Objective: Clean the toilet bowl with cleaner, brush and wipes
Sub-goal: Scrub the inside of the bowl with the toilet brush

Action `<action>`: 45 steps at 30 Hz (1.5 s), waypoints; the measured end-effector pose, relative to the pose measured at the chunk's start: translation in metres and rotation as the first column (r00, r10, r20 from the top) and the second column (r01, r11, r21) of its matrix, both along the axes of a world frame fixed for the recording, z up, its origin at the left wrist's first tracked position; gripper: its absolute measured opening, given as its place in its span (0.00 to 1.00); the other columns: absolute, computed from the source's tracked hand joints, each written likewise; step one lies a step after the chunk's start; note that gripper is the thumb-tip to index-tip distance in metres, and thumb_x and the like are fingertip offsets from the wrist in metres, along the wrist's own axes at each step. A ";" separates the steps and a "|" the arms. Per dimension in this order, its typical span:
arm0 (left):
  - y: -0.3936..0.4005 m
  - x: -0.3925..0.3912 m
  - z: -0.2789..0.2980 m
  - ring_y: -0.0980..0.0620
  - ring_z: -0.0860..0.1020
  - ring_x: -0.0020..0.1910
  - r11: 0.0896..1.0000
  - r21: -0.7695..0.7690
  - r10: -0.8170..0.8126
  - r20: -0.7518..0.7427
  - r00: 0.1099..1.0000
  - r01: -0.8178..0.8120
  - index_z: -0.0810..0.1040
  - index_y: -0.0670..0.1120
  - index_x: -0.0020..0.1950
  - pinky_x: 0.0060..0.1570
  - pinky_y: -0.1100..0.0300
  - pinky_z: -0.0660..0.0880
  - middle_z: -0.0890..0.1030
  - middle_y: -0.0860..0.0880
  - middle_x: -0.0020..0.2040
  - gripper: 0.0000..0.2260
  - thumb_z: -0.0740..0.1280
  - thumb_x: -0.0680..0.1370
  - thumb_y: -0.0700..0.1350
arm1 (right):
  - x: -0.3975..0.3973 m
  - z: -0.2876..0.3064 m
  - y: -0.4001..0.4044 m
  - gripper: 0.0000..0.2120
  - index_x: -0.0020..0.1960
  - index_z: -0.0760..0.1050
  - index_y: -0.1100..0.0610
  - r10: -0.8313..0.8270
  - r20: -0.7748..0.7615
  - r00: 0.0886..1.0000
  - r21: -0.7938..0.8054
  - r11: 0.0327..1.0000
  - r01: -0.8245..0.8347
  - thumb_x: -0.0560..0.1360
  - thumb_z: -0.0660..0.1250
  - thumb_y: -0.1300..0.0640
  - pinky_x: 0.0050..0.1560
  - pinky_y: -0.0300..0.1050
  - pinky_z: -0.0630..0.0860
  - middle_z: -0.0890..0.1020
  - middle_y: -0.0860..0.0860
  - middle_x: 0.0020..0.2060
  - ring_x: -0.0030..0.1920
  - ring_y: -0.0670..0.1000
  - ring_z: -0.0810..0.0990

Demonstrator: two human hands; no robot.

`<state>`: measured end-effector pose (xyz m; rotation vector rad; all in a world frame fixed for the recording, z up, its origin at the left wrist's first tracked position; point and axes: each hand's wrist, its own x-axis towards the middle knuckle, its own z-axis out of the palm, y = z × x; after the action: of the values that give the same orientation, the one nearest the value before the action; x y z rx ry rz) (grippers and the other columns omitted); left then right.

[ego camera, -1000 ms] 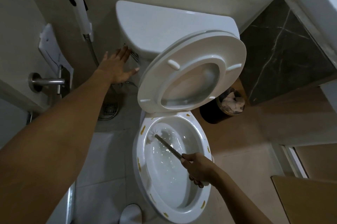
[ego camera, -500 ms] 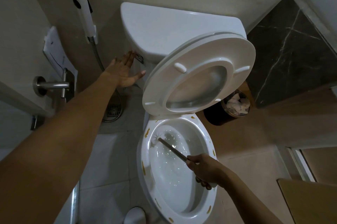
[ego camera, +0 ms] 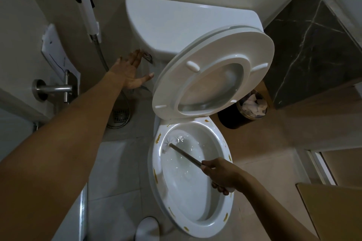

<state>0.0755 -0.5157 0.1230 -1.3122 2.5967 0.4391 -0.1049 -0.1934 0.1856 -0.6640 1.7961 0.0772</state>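
tiled floor [ego camera: 117, 164] under toilet [ego camera: 195, 219], bin [ego camera: 233, 120]

A white toilet bowl [ego camera: 193, 219] is seen, its rim dotted with mustard-yellow dabs. White is also shown by the raised seat [ego camera: 213, 76], the cistern [ego camera: 184, 25] and the bristle head of the brush [ego camera: 172, 141], whose handle is dark brown. Beyond the right grip [ego camera: 220, 175], a black bin [ego camera: 242, 111] with a gold rim is seen beside a black wall panel [ego camera: 313, 50] veined in white. Pale grey floor tiles [ego camera: 115, 178] are laid below the left grip [ego camera: 131, 73].
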 end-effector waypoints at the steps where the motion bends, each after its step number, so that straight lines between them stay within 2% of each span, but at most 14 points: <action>1: 0.000 0.000 0.000 0.50 0.44 0.77 1.000 -0.005 -0.001 0.003 1.000 0.001 0.34 0.46 0.77 0.74 0.47 0.45 0.38 0.48 0.78 0.39 0.45 0.77 0.68 | 0.000 0.000 0.001 0.19 0.73 0.65 0.55 0.004 -0.001 1.000 -0.005 1.000 -0.004 0.83 0.54 0.52 0.25 0.38 0.66 0.68 0.53 0.30 0.25 0.47 0.65; 8: -0.003 -0.001 -0.001 0.49 0.45 0.77 1.000 0.005 0.011 0.000 1.000 -0.011 0.35 0.47 0.77 0.74 0.47 0.45 0.39 0.48 0.78 0.40 0.46 0.76 0.70 | -0.001 0.001 0.003 0.21 0.75 0.61 0.53 0.005 -0.008 1.000 -0.008 1.000 -0.005 0.83 0.54 0.52 0.23 0.37 0.67 0.69 0.53 0.29 0.24 0.47 0.66; 13: -0.005 -0.001 -0.002 0.49 0.44 0.77 1.000 0.003 0.011 0.038 0.999 -0.011 0.35 0.46 0.77 0.74 0.46 0.46 0.39 0.48 0.78 0.41 0.45 0.75 0.70 | -0.001 0.002 0.009 0.20 0.72 0.65 0.58 0.012 -0.004 1.000 0.004 1.000 -0.012 0.83 0.54 0.52 0.23 0.38 0.66 0.69 0.53 0.29 0.24 0.47 0.66; 17: -0.004 -0.002 0.001 0.49 0.44 0.77 1.000 0.008 0.012 0.053 0.999 -0.012 0.35 0.46 0.77 0.74 0.46 0.46 0.38 0.48 0.78 0.41 0.45 0.75 0.70 | 0.002 0.002 0.011 0.19 0.72 0.66 0.57 0.017 -0.004 1.000 0.005 1.000 -0.017 0.83 0.54 0.52 0.22 0.36 0.65 0.69 0.53 0.29 0.23 0.47 0.65; 23: -0.001 -0.004 0.006 0.50 0.44 0.77 1.000 -0.001 0.008 0.086 0.996 -0.008 0.35 0.45 0.77 0.74 0.46 0.47 0.38 0.47 0.78 0.41 0.45 0.76 0.70 | 0.000 0.009 0.013 0.20 0.70 0.67 0.62 0.055 -0.018 0.998 0.018 0.998 -0.055 0.82 0.54 0.52 0.23 0.38 0.67 0.69 0.53 0.29 0.24 0.48 0.66; 28: -0.001 -0.005 0.008 0.50 0.43 0.77 1.000 0.005 0.001 0.110 0.994 -0.001 0.35 0.45 0.77 0.74 0.47 0.46 0.38 0.48 0.78 0.41 0.44 0.75 0.70 | -0.008 0.014 0.017 0.19 0.69 0.69 0.58 0.062 -0.019 0.998 0.035 0.997 -0.062 0.82 0.54 0.50 0.25 0.38 0.69 0.70 0.53 0.31 0.25 0.47 0.68; 45: -0.001 -0.007 0.010 0.51 0.42 0.77 1.000 0.009 0.012 0.126 0.992 -0.013 0.36 0.44 0.77 0.74 0.47 0.46 0.38 0.48 0.78 0.42 0.44 0.75 0.71 | -0.003 0.014 0.023 0.20 0.69 0.68 0.57 0.057 -0.013 0.998 0.031 0.998 -0.057 0.82 0.55 0.49 0.26 0.38 0.69 0.71 0.52 0.31 0.26 0.47 0.67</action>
<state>0.0688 -0.5168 0.1329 -1.3098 2.4813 0.3579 -0.1081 -0.1701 0.1996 -0.6942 1.7860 0.1482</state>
